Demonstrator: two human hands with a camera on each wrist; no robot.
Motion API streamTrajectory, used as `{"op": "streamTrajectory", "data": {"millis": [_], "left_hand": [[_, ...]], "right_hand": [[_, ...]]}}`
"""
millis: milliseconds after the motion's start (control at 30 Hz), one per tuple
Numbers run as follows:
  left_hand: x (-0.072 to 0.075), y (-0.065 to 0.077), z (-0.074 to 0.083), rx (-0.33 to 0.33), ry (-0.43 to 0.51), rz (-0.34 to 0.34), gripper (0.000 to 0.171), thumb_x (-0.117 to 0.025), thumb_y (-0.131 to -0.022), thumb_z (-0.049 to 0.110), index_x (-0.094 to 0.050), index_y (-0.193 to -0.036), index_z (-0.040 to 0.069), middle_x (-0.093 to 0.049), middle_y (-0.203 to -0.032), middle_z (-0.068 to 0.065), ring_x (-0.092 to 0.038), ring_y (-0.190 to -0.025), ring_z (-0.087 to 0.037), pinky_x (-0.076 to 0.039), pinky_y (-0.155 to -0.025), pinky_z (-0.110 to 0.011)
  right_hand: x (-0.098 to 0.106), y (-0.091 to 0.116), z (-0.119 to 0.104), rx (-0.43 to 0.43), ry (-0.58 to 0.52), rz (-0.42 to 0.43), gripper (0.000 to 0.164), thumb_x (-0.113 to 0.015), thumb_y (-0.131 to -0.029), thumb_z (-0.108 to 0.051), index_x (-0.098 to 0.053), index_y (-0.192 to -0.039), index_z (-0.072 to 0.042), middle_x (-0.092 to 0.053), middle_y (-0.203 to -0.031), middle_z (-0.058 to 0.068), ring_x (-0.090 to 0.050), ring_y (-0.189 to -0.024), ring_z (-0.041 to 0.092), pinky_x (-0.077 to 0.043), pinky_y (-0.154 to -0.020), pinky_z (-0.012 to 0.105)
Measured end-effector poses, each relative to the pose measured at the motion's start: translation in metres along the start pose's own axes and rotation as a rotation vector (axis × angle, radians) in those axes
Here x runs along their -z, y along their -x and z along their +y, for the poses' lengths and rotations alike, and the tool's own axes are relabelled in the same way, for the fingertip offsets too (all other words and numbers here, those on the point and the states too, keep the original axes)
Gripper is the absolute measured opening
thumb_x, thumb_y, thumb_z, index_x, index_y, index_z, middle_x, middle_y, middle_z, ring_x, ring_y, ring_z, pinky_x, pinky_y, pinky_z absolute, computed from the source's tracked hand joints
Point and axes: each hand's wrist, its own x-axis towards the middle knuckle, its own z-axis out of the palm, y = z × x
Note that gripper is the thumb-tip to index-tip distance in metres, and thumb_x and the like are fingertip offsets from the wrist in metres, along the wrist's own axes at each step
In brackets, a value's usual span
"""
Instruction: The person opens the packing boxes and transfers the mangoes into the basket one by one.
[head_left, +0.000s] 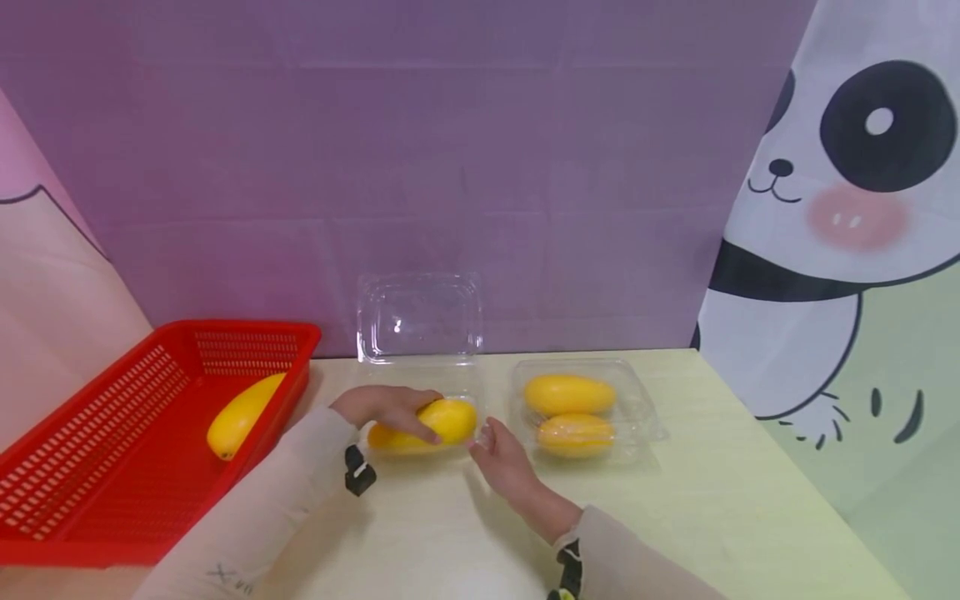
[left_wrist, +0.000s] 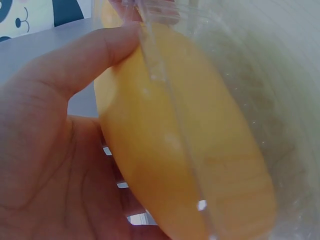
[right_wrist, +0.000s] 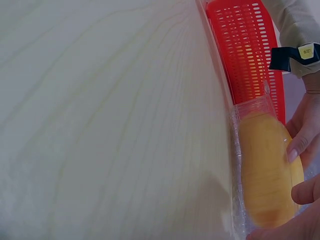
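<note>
My left hand [head_left: 397,410] grips a yellow mango [head_left: 454,418] in a clear plastic clamshell box [left_wrist: 280,120], its thumb along the fruit. A second mango [right_wrist: 264,170] lies at the near side of that box, seen through its wall in the right wrist view. The box's lid [head_left: 420,321] stands raised at the back. At the right end of the box, my right hand [head_left: 510,467] holds the rim between thumb and curled fingers. Its fingertips show close to the mango's end in the right wrist view.
Right of the hands, another clear box [head_left: 637,408] holds two mangoes [head_left: 568,394]. A red plastic basket [head_left: 97,417] stands at the left with a mango [head_left: 243,417] inside. Behind the pale wooden table [head_left: 720,500] hangs a purple cloth backdrop [head_left: 450,167].
</note>
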Motion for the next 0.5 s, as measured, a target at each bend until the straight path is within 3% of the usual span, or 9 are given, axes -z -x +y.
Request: {"op": "streamTrajectory", "data": {"millis": [300,500], "left_hand": [[0.008,0.010,0.001,0.008,0.018,0.014,0.076,-0.068,-0.078,0.050,-0.037,-0.143,0.027,-0.051,-0.129,0.000,-0.047,-0.111,-0.024,-0.034,-0.102,-0.057],[0.014,0.019,0.001,-0.046,-0.023,0.038,0.076,-0.068,-0.080,0.047,-0.035,-0.144,0.023,-0.052,-0.126,-0.001,-0.048,-0.108,-0.024,-0.037,-0.100,-0.054]], "right_hand": [[-0.001,-0.001,0.002,0.025,0.009,0.015,0.059,-0.057,-0.092,-0.012,-0.031,-0.136,0.016,-0.042,-0.133,0.036,-0.043,-0.123,0.046,-0.036,-0.103,0.053],[-0.001,-0.001,0.002,0.040,0.027,0.019,0.058,-0.057,-0.091,-0.012,-0.032,-0.136,0.016,-0.044,-0.132,0.035,-0.044,-0.122,0.046,-0.036,-0.102,0.053]]}}
